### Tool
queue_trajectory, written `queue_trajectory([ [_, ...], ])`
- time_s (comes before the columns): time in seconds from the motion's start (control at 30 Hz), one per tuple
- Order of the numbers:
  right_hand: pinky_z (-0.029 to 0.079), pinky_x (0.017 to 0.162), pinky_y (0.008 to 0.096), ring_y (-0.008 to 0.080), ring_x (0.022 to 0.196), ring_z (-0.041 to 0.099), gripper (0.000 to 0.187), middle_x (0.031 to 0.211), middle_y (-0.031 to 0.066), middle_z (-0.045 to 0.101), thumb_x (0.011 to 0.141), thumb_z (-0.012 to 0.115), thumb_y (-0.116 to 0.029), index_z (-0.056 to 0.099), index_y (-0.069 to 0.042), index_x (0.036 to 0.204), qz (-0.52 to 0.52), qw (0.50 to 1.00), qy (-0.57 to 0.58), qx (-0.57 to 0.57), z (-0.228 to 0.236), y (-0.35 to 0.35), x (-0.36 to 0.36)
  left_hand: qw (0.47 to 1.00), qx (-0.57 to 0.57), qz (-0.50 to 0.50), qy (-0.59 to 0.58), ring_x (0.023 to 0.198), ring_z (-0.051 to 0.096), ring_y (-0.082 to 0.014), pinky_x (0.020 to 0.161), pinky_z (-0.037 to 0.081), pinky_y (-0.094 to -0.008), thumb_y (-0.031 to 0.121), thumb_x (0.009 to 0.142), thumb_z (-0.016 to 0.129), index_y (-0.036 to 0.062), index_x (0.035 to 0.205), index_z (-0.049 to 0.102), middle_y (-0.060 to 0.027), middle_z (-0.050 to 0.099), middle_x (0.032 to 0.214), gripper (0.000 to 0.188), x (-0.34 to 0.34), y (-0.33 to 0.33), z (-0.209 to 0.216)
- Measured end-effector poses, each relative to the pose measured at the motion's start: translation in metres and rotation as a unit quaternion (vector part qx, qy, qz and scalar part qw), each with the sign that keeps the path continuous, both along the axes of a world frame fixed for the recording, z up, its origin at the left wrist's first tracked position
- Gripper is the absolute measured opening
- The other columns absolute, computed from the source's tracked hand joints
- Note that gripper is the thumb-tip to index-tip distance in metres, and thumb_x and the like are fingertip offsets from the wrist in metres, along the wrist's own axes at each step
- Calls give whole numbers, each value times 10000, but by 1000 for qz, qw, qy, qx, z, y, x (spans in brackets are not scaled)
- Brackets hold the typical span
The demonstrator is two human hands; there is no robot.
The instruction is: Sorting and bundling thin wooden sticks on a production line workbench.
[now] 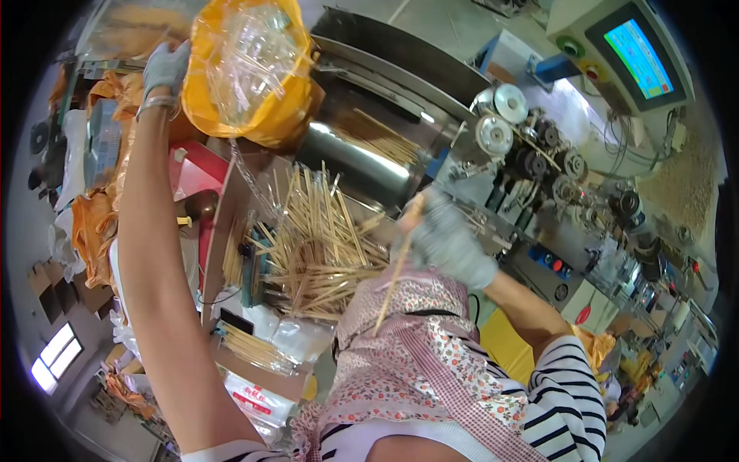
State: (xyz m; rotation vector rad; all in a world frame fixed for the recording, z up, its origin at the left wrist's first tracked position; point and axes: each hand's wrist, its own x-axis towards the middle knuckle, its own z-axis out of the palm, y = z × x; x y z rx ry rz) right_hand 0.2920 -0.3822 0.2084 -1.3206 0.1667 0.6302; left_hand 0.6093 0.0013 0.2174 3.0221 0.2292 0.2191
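Above the heap, right grip [445, 240] pinches stick [394, 271] (slanting downward).

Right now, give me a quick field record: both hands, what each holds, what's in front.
left hand: gloved, raised, gripping an orange bag lined with clear plastic
right hand: gloved, holding a thin wooden stick
below the bag: heap of wooden sticks in a tray
machine: metal hopper, rollers to its right
screen: lit panel, upper right
clothing: floral apron, striped sleeve
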Motion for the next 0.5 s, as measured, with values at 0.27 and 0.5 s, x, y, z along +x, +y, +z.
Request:
queue_trajectory([
  [0.27,449,530,212,71,573,534,185,788,39,584,917,504,-158,496,-34,1053,125,968,161,145,-22,47,-53,910,-411,20,50,754,468,-56,698,402,-203,211,891,541,-16,993,595,-1,559,821,255,-221,-7,-27],
  [0.5,445,509,209,57,559,524,180,749,28,585,914,510,-170,536,-19,1008,211,962,146,93,-8,66,-55,871,-429,237,4,694,456,-50,615,387,-190,194,915,509,25,988,609,14,544,797,210,-445,17,-65],
])
